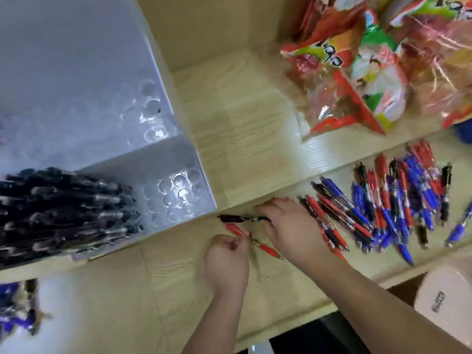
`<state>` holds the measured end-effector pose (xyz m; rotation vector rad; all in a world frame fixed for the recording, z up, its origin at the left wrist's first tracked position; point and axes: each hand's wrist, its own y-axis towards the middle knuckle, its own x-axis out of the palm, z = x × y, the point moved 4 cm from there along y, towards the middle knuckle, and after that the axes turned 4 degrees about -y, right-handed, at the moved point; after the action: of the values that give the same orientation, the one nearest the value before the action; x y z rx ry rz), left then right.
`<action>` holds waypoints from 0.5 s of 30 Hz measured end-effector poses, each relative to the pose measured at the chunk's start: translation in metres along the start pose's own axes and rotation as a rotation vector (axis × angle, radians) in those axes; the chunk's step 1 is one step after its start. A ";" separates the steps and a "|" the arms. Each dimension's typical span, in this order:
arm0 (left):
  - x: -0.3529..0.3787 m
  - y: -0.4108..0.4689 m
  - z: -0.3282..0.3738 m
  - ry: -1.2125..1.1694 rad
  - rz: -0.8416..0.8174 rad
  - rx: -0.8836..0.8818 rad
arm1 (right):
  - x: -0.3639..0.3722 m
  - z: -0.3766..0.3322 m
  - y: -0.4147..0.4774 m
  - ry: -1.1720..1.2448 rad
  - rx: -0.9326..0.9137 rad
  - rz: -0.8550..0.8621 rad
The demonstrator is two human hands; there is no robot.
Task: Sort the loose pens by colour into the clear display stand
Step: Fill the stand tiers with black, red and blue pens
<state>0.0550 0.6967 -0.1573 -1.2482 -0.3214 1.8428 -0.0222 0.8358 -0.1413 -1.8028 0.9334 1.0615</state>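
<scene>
Left hand [226,260] pinches red pen [268,249]; right hand [293,232] grips black pen [238,218] beside stand [176,159] corner.

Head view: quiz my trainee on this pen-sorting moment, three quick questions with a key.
1. True or false: the left hand pinches a blue pen.
2. Which colour is the big bundle of pens at mid-left in the clear display stand? A red, B black, C green.
3. Fill in: the loose pile of pens lies to the ____ of the right hand.
Key: 1 false, it pinches a red pen. 2 B, the black pens. 3 right; that hand holds a black pen.
</scene>
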 end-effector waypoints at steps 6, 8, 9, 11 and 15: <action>0.015 0.013 -0.004 0.004 0.099 -0.061 | 0.023 -0.009 0.024 -0.122 -0.073 -0.058; 0.014 0.015 -0.005 -0.034 0.070 -0.079 | 0.028 -0.011 0.025 -0.199 -0.097 -0.086; 0.012 0.015 -0.007 -0.056 0.048 -0.103 | 0.029 -0.011 0.025 -0.231 -0.114 -0.109; 0.005 0.012 -0.010 -0.120 0.004 -0.113 | 0.023 -0.014 0.022 -0.243 -0.140 -0.145; -0.048 -0.008 -0.005 -0.304 0.036 0.046 | -0.023 -0.025 0.002 -0.092 -0.146 -0.107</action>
<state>0.0698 0.6640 -0.1245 -0.9471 -0.4205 2.0613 -0.0250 0.8165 -0.1136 -1.8827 0.7124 1.1595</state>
